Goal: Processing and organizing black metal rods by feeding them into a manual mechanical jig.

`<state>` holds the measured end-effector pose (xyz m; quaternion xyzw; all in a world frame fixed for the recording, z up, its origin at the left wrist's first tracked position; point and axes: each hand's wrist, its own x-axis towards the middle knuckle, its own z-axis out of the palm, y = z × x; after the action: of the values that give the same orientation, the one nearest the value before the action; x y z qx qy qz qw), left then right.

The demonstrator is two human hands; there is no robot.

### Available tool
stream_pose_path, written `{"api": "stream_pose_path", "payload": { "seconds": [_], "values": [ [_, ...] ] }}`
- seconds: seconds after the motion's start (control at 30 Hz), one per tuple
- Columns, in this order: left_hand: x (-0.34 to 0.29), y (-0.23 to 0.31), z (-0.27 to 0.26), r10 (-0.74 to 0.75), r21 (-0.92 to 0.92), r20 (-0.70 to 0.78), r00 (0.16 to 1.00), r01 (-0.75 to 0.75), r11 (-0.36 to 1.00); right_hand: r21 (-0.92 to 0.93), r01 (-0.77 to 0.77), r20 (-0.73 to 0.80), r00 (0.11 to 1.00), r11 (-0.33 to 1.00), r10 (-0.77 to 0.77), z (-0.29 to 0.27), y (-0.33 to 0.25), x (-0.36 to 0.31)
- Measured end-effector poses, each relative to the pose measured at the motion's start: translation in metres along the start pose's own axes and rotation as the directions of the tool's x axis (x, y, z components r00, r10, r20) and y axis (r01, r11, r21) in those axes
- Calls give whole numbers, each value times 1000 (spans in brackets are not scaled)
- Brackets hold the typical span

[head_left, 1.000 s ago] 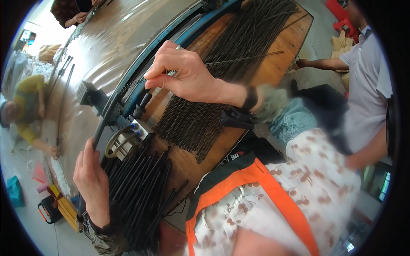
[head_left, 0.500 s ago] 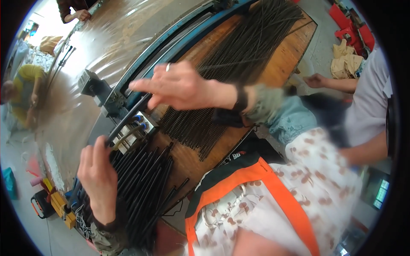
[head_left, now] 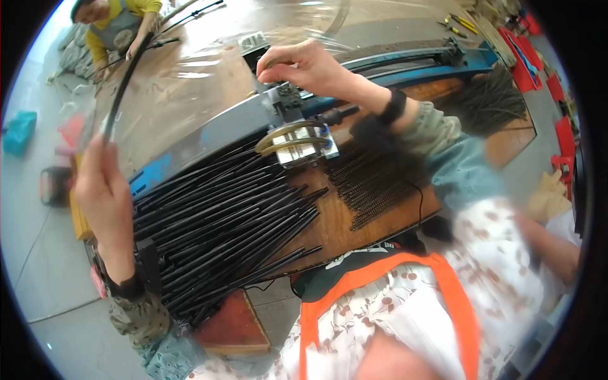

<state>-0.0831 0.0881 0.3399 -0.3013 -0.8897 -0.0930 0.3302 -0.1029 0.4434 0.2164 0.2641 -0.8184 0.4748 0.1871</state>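
Note:
My left hand (head_left: 104, 196) is closed round the lower end of a long black tube (head_left: 126, 79), which stands up from it and curves away toward the far left. Above the bench, my right hand (head_left: 307, 66) is bent with thumb and fingertips pinched; anything between them is too small to make out. Just below that hand sits a small metal fixture (head_left: 304, 139) with yellowish hoses and blue fittings. A pile of black tubes (head_left: 221, 221) lies on the near left of the bench. Thin dark coiled springs (head_left: 370, 183) lie to the right of the fixture.
A long blue rail (head_left: 405, 71) runs along the bench to the right. Behind it is a plastic-covered table (head_left: 209, 95), where a person in yellow (head_left: 120, 28) handles rods. Red bins (head_left: 522, 60) stand at far right, and part of another person shows at the right edge.
My view has turned left. My left hand has swung the tube upright, away from the fixture, and my right hand has come off the tube and is now pinched above the fixture.

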Motion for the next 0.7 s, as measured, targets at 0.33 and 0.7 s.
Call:
{"api": "stream_pose_path", "payload": {
  "seconds": [0.33,0.7],
  "values": [
    [-56,-40,0,-210,-7,143,967,213,977,28,-36,113,993,999,33,23,5,38],
    [-44,-51,25,-133,-40,161,978,141,989,-768,248,197,969,590,-152,-69,35,-16]
  ]
}}
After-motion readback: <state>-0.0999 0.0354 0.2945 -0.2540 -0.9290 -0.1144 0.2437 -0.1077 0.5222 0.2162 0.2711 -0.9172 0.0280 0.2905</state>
